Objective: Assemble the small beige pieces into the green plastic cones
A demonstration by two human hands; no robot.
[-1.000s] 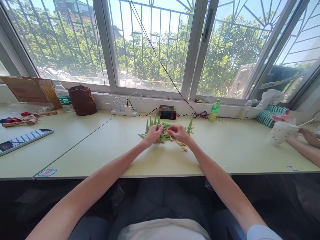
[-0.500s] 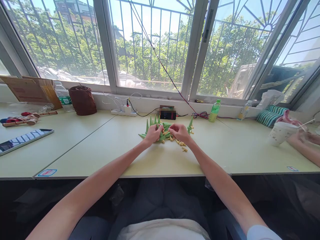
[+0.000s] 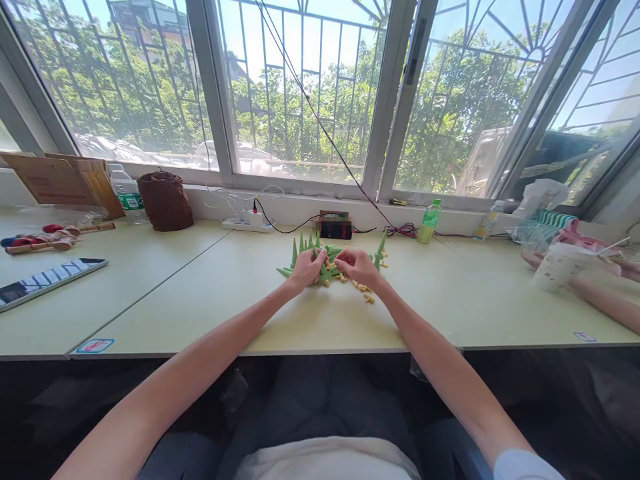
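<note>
Green cones [image 3: 295, 253]: clustered on the pale table [image 3: 320, 327], straight ahead of the wearer; we make out at least four standing tip-up on the left of the group, another upright on the right, more lying between.
Left hand [image 3: 306, 268]: over the left part of the cluster, fingers curled around one of the cones, partly hidden by the hand.
Right hand [image 3: 359, 265]: facing the left, just beside it; thumb and fingertips drawn close together. Too small for us to tell whether anything sits between them.
Yellow pieces [image 3: 369, 299]: small, scattered below and beside the right hand, a few among the cones.
Far edge: behind the cones we see a dark device [image 3: 341, 231], upper part blurred; to its left a white power strip [image 3: 247, 226], to its right coiled cable [image 3: 401, 230] and a green bottle [image 3: 429, 222].
Left side: brown pouch [image 3: 164, 201] beside a clear water bottle [image 3: 129, 197]; cardboard [image 3: 60, 180] behind; nearer us, a flat glossy-screened device [image 3: 53, 281].
Right side: another person's forearm [image 3: 607, 305] near a white cup [image 3: 564, 265] with a straw.
Backdrop: windows with metal bars, sunlit trees outside.
</note>
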